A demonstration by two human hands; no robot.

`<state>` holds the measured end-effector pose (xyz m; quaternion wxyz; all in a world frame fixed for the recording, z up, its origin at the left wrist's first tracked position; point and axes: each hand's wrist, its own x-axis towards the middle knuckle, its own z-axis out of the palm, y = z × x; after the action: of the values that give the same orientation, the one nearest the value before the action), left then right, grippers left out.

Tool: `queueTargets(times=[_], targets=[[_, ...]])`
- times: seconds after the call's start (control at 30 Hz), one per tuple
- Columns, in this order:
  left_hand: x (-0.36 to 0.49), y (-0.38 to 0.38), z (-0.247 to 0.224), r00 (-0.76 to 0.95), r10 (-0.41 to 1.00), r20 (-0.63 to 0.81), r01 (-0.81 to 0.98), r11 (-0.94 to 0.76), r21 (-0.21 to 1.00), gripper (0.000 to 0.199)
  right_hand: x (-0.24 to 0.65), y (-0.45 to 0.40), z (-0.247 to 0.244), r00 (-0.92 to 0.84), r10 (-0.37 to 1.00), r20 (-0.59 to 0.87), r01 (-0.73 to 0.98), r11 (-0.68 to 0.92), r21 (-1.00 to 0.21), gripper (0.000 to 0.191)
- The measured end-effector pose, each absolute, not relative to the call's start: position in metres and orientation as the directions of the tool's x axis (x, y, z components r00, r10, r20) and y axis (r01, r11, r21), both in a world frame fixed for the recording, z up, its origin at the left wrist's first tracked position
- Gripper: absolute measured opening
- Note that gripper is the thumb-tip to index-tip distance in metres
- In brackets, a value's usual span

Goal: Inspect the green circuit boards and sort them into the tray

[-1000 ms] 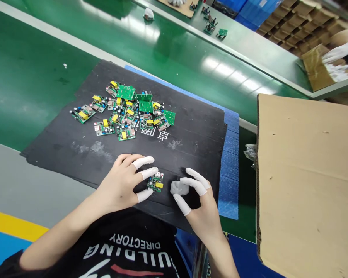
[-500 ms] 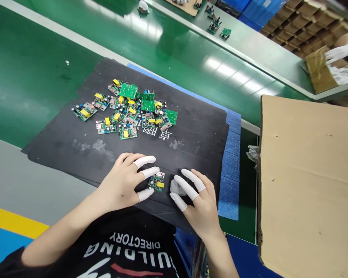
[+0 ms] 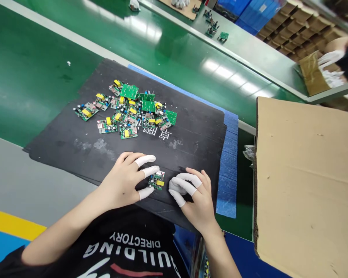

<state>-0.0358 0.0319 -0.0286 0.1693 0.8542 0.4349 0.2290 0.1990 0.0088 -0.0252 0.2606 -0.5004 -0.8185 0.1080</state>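
My left hand (image 3: 126,179), with white covers on its thumb and two fingers, holds a small green circuit board (image 3: 157,180) with a yellow part on the black sheet. Just to the right, my right hand (image 3: 195,195), also with white finger covers, has its thumb and fingers curled round a grey putty-like lump (image 3: 177,186). Farther up the sheet lies a pile of similar circuit boards (image 3: 132,112), some with their green undersides up.
The black sheet (image 3: 197,143) lies over a blue one (image 3: 228,170). A cardboard box (image 3: 304,185) stands at the right. Beyond, a metal bench (image 3: 249,54) bears more boards, and another person's gloved hand is at the upper right.
My right hand's fingers have closed in around the grey lump. My left hand and its board have barely moved. The view has shifted slightly.
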Motion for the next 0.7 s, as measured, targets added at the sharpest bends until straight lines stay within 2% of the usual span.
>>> queueTargets(times=[0.1, 0.17, 0.23, 0.33, 0.43, 0.57, 0.7], targets=[[-0.036, 0.032, -0.028, 0.523, 0.816, 0.247, 0.663, -0.571, 0.484, 0.033, 0.196, 0.005, -0.022, -0.231, 0.921, 0.315, 0.662, 0.385, -0.643, 0.019], [-0.036, 0.032, -0.029, 0.524, 0.814, 0.248, 0.661, -0.573, 0.484, 0.034, 0.191, 0.005, -0.018, -0.18, 0.925, 0.334, 0.596, 0.372, -0.711, 0.023], [-0.036, 0.032, -0.029, 0.521, 0.816, 0.251, 0.66, -0.572, 0.487, 0.035, 0.184, 0.005, -0.015, -0.211, 0.918, 0.337, 0.609, 0.393, -0.689, 0.023], [-0.036, 0.033, -0.029, 0.519, 0.814, 0.261, 0.659, -0.575, 0.485, 0.034, 0.171, 0.007, -0.013, -0.292, 0.903, 0.315, 0.681, 0.428, -0.594, 0.021], [-0.036, 0.033, -0.029, 0.529, 0.81, 0.252, 0.661, -0.58, 0.476, 0.034, 0.162, 0.006, -0.017, -0.279, 0.907, 0.315, 0.699, 0.416, -0.582, 0.021], [-0.035, 0.032, -0.028, 0.527, 0.813, 0.248, 0.669, -0.576, 0.469, 0.034, 0.16, 0.005, -0.024, -0.227, 0.931, 0.285, 0.641, 0.363, -0.676, 0.022], [-0.034, 0.032, -0.028, 0.523, 0.81, 0.263, 0.665, -0.582, 0.468, 0.034, 0.164, 0.007, -0.028, -0.119, 0.975, 0.19, 0.444, 0.223, -0.868, 0.018]])
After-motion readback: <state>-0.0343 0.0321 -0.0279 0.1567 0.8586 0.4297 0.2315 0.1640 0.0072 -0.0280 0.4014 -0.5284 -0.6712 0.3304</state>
